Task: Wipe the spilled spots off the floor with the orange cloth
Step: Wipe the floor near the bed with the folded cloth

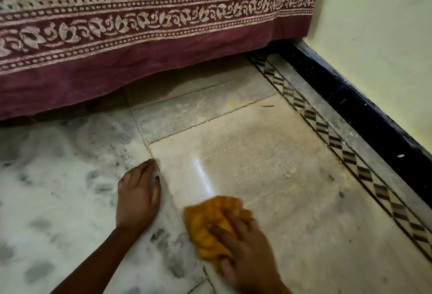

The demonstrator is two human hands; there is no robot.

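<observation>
Orange cloth point(207, 226) on marble floor point(268, 165); black skirting point(364, 111), yellow wall point(378, 36).

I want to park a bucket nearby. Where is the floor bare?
Bare tile lies between the orange cloth and the patterned border strip, and on the veined marble left of the left hand. Crowded: bottom middle, where the right hand holds the cloth.
</observation>
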